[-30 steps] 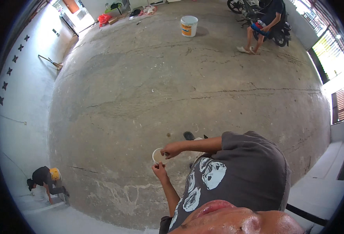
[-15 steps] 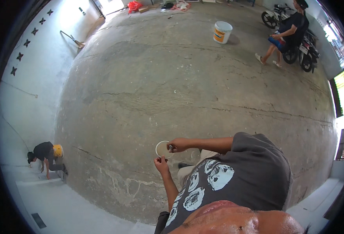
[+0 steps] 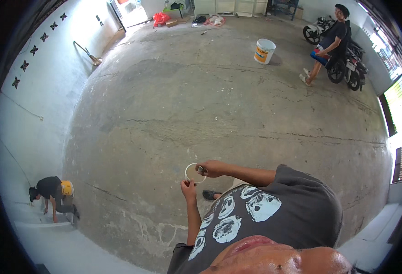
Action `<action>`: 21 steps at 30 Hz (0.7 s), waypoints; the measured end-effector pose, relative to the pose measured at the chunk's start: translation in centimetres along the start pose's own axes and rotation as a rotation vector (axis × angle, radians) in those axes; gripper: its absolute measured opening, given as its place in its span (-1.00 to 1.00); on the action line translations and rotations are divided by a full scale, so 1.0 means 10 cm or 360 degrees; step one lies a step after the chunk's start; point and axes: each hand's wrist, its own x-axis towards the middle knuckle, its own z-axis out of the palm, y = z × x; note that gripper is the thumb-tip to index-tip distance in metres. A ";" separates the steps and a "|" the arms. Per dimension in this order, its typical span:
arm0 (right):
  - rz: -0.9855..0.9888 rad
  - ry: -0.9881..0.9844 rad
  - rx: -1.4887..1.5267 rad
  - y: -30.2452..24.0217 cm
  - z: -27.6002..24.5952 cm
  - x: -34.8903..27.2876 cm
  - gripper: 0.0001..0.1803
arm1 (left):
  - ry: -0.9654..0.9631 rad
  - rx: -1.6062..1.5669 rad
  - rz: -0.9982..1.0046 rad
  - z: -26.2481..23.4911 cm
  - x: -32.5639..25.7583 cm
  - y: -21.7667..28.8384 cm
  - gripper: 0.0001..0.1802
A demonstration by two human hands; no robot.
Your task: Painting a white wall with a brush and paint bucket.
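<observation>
Cracked, rough concrete floor (image 3: pixel 164 98). Smooth white round bucket (image 3: pixel 265 51) on it, well apart. Right hand (image 3: pixel 214 168) curled round a small grey object (image 3: pixel 201 169), blurred; forearm crosses nearly level. Left hand (image 3: pixel 188 188), forearm near upright, pinches the lower edge of a thin white ring (image 3: pixel 186 173) before the torso.

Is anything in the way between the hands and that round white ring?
Nothing visible blocks the bare left hand from the thin white ring; the bare right hand overlaps its upper right, with a small greyish object.
</observation>
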 end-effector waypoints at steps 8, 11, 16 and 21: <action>-0.0076 0.0219 0.0133 -0.31 -0.35 0.53 -0.76 | -0.0029 0.0091 0.0166 -0.30 0.77 0.46 -0.68; 0.0002 0.0208 0.0284 -0.42 -0.54 1.00 -0.75 | -0.0044 0.0076 0.0183 -0.60 1.28 0.73 -0.67; -0.0037 0.0288 0.0426 -0.20 -0.72 1.87 -0.74 | 0.0031 0.0110 0.0181 -0.81 1.99 1.12 -0.67; -0.0016 0.0162 0.0474 0.09 -0.91 2.92 -0.77 | 0.0241 0.0178 0.0146 -1.06 2.83 1.15 -0.70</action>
